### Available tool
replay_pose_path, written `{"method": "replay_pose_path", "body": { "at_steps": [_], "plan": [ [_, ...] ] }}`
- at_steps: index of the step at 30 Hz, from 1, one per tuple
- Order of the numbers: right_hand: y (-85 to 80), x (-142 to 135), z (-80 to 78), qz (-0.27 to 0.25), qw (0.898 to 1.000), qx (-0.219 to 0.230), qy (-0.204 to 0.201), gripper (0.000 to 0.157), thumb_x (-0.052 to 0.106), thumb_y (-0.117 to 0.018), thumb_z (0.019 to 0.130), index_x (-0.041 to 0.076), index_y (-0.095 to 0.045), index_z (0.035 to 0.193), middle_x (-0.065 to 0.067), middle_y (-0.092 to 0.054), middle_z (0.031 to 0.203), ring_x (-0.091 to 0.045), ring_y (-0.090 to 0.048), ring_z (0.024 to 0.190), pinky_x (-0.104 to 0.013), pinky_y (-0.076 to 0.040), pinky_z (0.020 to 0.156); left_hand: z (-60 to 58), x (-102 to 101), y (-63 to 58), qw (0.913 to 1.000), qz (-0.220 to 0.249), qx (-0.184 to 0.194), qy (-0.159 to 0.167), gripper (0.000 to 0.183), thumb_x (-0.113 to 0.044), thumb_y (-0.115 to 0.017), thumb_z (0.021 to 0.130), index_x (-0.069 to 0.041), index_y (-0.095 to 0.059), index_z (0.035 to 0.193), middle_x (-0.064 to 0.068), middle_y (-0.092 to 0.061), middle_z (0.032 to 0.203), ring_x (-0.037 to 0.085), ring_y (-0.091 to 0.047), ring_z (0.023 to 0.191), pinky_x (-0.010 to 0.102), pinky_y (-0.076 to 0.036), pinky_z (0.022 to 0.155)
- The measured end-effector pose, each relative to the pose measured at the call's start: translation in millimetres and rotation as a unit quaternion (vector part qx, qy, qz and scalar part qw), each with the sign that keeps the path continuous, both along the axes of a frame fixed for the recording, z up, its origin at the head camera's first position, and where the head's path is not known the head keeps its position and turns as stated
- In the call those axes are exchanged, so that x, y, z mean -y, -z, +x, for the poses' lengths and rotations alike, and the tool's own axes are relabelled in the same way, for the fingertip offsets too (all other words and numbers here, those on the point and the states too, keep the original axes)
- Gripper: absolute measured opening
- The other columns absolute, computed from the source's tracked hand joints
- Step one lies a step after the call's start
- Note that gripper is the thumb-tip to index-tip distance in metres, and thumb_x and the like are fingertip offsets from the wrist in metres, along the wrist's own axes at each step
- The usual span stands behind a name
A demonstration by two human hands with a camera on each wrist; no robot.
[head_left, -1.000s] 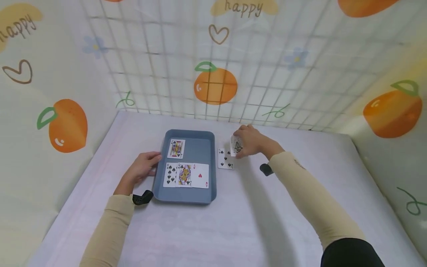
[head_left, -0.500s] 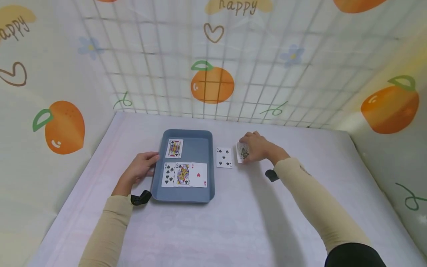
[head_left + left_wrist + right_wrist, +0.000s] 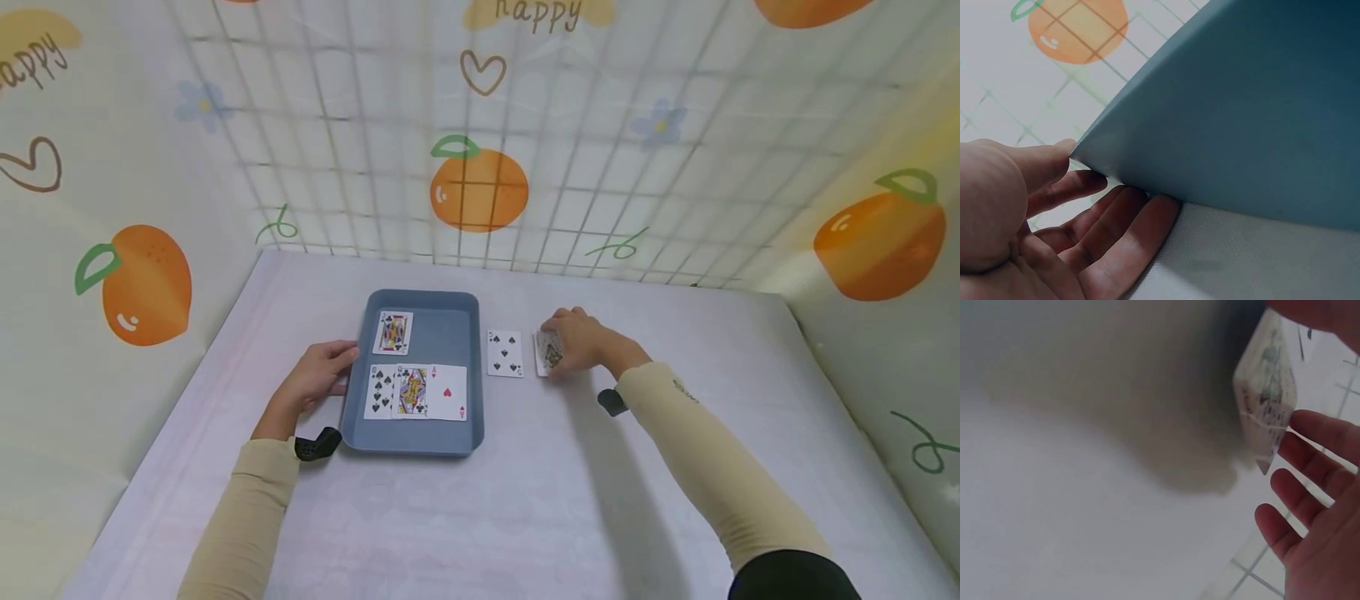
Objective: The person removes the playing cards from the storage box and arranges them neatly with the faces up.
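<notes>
My left hand [image 3: 318, 375] holds the left side of a blue tray [image 3: 446, 329]. In the left wrist view the thumb touches the tray's rim and the fingertips [image 3: 1163, 206] lie against its lower edge. Right of the tray, my right hand [image 3: 581, 342] grips a small stack of playing cards [image 3: 550, 357] with a patterned face on top. The right wrist view shows this stack tilted, between the thumb and the fingers [image 3: 1319, 434]. Face up between tray and stack lies a five of spades [image 3: 505, 353].
Inside the tray, a picture card [image 3: 393, 333] lies at the back left. In front of it overlap a spade number card [image 3: 379, 393], a queen of clubs [image 3: 412, 392] and an ace of hearts [image 3: 447, 393]. A fruit-printed curtain [image 3: 360, 167] over a wire grid backs the white table [image 3: 465, 525].
My right hand has moved the stack right and toward me, away from the five of spades, which is now fully uncovered. The left hand stays on the tray.
</notes>
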State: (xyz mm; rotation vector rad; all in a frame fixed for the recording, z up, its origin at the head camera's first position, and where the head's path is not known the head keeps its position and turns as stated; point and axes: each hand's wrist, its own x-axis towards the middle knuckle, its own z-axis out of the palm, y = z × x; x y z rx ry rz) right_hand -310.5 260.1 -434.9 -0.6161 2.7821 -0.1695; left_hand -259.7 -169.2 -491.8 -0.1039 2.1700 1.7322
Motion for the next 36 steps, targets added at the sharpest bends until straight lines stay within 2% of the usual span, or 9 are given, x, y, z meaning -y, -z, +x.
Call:
{"method": "replay_pose_path", "body": {
  "at_steps": [11, 19, 29, 36],
  "plan": [
    [2.3, -2.4, 0.7, -0.006, 1.0, 0.013, 0.007, 0.082, 0.032, -0.087, 0.065, -0.002, -0.057, 0.134, -0.019, -0.053, 0.131, -0.035, -0.046, 0.113, -0.053, -0.046, 0.096, -0.4, -0.6, -0.8, 1.0, 0.0, -0.002, 0.0, 0.05, -0.024, -0.05, 0.106, 0.0, -0.041, 0.148, 0.023, -0.049, 0.143, 0.037, -0.055, 0.123, 0.038, -0.06, 0.082],
    [3.4, -2.3, -0.4, -0.008, 1.0, 0.006, 0.002, 0.082, 0.033, -0.088, 0.065, -0.002, -0.058, 0.133, -0.019, -0.054, 0.129, -0.037, -0.046, 0.113, -0.054, -0.046, 0.095, -0.7, -0.4, -1.4, 1.0, 0.003, 0.002, -0.003, 0.049, -0.023, -0.049, 0.106, 0.0, -0.04, 0.149, 0.022, -0.049, 0.143, 0.037, -0.055, 0.124, 0.037, -0.06, 0.082],
    [7.0, -2.4, 0.4, -0.01, 1.0, 0.01, 0.015, 0.084, 0.034, -0.089, 0.064, 0.0, -0.057, 0.134, -0.02, -0.053, 0.129, -0.036, -0.046, 0.113, -0.054, -0.047, 0.095, 0.0, 0.7, 0.6, 0.9999, 0.011, 0.004, -0.003, 0.05, -0.023, -0.049, 0.106, 0.0, -0.04, 0.149, 0.023, -0.048, 0.144, 0.037, -0.055, 0.124, 0.038, -0.06, 0.082],
    [4.6, -1.9, -0.6, 0.003, 1.0, 0.016, 0.026, 0.091, 0.037, -0.089, 0.065, 0.001, -0.053, 0.14, -0.022, -0.051, 0.132, -0.036, -0.046, 0.114, -0.056, -0.047, 0.097, -0.7, 0.4, 2.4, 1.0, 0.009, 0.001, -0.002, 0.049, -0.023, -0.049, 0.106, 0.0, -0.041, 0.149, 0.023, -0.049, 0.144, 0.037, -0.055, 0.123, 0.038, -0.06, 0.081]
  ]
}}
